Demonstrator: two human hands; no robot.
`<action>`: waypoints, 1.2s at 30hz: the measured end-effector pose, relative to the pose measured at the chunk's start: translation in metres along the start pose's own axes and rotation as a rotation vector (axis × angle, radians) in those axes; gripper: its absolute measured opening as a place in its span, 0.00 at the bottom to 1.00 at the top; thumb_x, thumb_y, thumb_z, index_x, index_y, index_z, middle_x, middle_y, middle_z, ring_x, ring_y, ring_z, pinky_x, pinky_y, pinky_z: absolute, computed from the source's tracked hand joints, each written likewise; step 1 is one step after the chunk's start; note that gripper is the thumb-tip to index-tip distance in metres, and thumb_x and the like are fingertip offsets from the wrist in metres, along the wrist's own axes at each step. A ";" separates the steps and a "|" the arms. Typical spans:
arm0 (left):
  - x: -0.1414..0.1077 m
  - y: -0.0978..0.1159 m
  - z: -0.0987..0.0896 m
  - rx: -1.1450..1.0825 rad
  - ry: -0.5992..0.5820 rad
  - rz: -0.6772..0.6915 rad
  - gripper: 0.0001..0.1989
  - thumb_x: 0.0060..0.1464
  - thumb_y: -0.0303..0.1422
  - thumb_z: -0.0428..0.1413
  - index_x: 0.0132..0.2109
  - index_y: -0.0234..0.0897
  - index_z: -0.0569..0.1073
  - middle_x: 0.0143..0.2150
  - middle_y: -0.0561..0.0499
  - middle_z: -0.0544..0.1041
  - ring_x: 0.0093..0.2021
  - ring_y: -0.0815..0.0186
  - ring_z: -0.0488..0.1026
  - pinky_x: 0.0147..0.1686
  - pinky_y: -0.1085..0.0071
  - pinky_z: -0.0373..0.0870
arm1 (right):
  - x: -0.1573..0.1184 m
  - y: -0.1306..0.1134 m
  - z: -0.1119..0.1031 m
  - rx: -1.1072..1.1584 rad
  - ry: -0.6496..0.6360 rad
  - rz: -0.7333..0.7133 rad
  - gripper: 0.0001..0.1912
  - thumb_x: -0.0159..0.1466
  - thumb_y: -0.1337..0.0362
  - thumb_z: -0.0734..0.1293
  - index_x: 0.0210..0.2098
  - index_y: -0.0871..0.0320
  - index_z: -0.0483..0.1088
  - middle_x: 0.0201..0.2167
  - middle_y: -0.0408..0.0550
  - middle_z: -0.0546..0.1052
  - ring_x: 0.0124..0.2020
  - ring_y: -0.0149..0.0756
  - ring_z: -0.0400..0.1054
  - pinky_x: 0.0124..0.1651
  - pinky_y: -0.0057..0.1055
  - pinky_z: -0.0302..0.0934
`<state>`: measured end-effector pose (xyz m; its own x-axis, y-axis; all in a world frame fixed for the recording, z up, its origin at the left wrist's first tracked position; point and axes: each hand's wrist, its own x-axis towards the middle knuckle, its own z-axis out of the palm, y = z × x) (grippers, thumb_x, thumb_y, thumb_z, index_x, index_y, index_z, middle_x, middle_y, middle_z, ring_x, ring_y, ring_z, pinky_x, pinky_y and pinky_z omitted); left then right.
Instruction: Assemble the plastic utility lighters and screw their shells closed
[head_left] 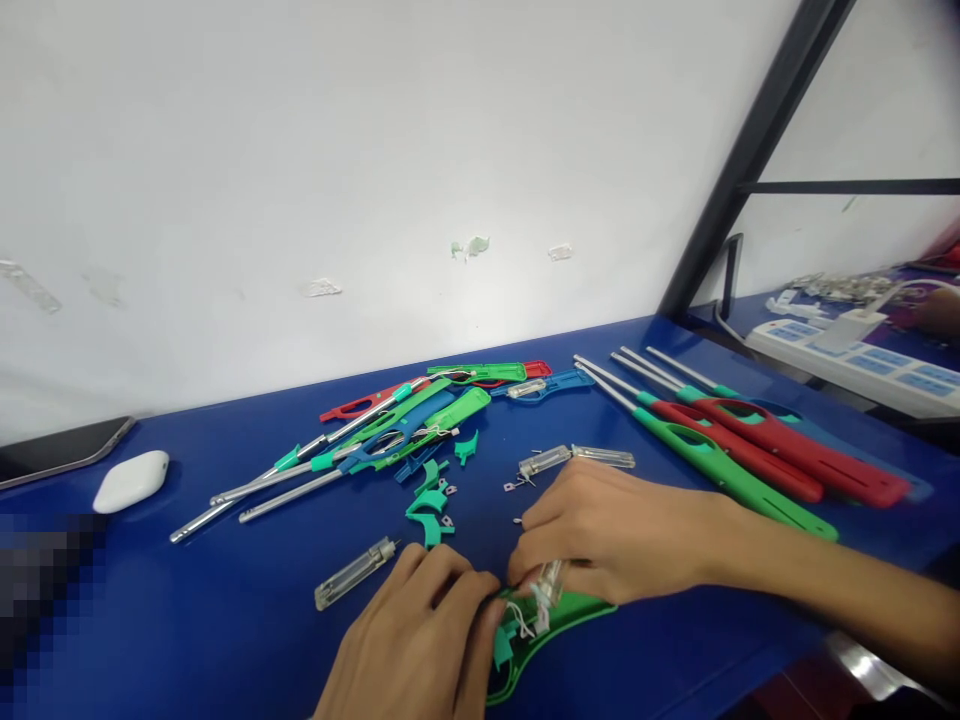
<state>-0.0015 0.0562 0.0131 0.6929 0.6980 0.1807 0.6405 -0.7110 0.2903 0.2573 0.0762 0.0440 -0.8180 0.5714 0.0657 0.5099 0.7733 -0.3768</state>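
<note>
wall (390, 170), white and scuffed, rises beyond both hands, and a blue table (247, 630) spreads beneath them. the right hand (607, 530) reaches in with its fingers closed around a clear tank (550, 583), slightly blurred, over an open green shell (577, 610). the left hand (420, 640) has its fingers bent and clamped on that shell's near-left side; its thin white wires and teal piece show between the hands. beyond the right hand, toward the right, red, green and blue lighters (810, 445) lie side by side, with a white power strip (862, 360) farther off. ahead of the left hand is a heap of coloured casings with metal tubes (420, 420); well to its left sit a dark phone (67, 450) and a white case (133, 480). another clear tank (355, 573) lies just beside the left hand, and small teal pieces (429, 502) are scattered just past its fingers.
</note>
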 end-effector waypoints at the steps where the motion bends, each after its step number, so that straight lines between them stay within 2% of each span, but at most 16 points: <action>1: 0.000 0.000 0.000 -0.009 -0.003 -0.002 0.14 0.72 0.30 0.49 0.48 0.50 0.78 0.44 0.56 0.82 0.42 0.61 0.81 0.48 0.60 0.82 | 0.000 0.001 0.001 -0.004 0.007 -0.011 0.09 0.73 0.67 0.68 0.44 0.57 0.82 0.32 0.43 0.82 0.30 0.34 0.73 0.31 0.30 0.54; 8: 0.001 0.001 0.002 -0.017 -0.026 -0.014 0.13 0.73 0.29 0.47 0.47 0.48 0.76 0.44 0.56 0.81 0.43 0.60 0.80 0.48 0.58 0.82 | 0.001 0.001 0.006 0.006 0.077 -0.037 0.12 0.74 0.67 0.64 0.43 0.59 0.81 0.29 0.44 0.79 0.27 0.33 0.67 0.29 0.31 0.50; 14: 0.001 0.000 0.006 0.005 0.004 -0.020 0.14 0.73 0.28 0.46 0.46 0.46 0.76 0.43 0.55 0.81 0.43 0.60 0.80 0.44 0.62 0.81 | 0.003 -0.005 0.002 0.067 0.080 0.018 0.09 0.72 0.67 0.65 0.45 0.57 0.80 0.30 0.42 0.81 0.27 0.31 0.67 0.32 0.27 0.55; 17: 0.002 0.001 0.008 0.008 0.031 0.001 0.14 0.71 0.26 0.47 0.47 0.46 0.76 0.44 0.54 0.82 0.43 0.60 0.82 0.46 0.60 0.82 | 0.001 -0.013 -0.010 0.063 0.076 0.172 0.06 0.72 0.62 0.68 0.47 0.54 0.77 0.27 0.38 0.78 0.25 0.32 0.67 0.32 0.29 0.55; 19: 0.001 0.001 0.008 0.025 0.057 0.011 0.14 0.70 0.25 0.48 0.48 0.47 0.76 0.44 0.54 0.82 0.44 0.59 0.82 0.46 0.59 0.82 | -0.001 -0.017 -0.018 0.046 0.056 0.308 0.10 0.72 0.55 0.69 0.48 0.52 0.75 0.26 0.38 0.77 0.26 0.36 0.69 0.34 0.31 0.56; 21: 0.001 0.001 0.008 0.044 0.085 0.017 0.14 0.70 0.25 0.48 0.48 0.47 0.77 0.43 0.54 0.83 0.43 0.60 0.83 0.45 0.61 0.82 | -0.004 -0.018 -0.023 0.045 0.018 0.368 0.14 0.73 0.50 0.68 0.49 0.52 0.73 0.30 0.42 0.79 0.32 0.41 0.73 0.38 0.34 0.58; 25: 0.000 0.001 0.007 0.036 0.091 0.030 0.14 0.70 0.26 0.49 0.48 0.48 0.77 0.43 0.56 0.83 0.42 0.61 0.83 0.43 0.62 0.82 | -0.005 -0.016 -0.022 0.064 -0.031 0.292 0.13 0.77 0.51 0.64 0.51 0.52 0.71 0.36 0.46 0.81 0.38 0.44 0.75 0.42 0.36 0.60; 31: 0.001 0.000 0.006 0.044 0.100 0.046 0.15 0.70 0.25 0.49 0.48 0.47 0.77 0.44 0.57 0.84 0.43 0.62 0.83 0.45 0.64 0.82 | -0.001 -0.017 -0.020 0.060 -0.082 0.275 0.10 0.75 0.52 0.67 0.46 0.52 0.73 0.28 0.40 0.77 0.32 0.40 0.72 0.36 0.33 0.55; 36: 0.001 0.000 0.007 0.053 0.118 0.049 0.15 0.70 0.25 0.49 0.48 0.47 0.78 0.44 0.56 0.85 0.43 0.61 0.83 0.42 0.66 0.82 | 0.000 -0.018 -0.022 0.052 -0.068 0.270 0.10 0.75 0.53 0.68 0.46 0.52 0.74 0.26 0.39 0.76 0.31 0.39 0.72 0.35 0.33 0.53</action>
<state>0.0015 0.0564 0.0064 0.6819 0.6656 0.3031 0.6258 -0.7455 0.2293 0.2533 0.0681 0.0711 -0.6715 0.7336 -0.1047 0.6987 0.5798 -0.4192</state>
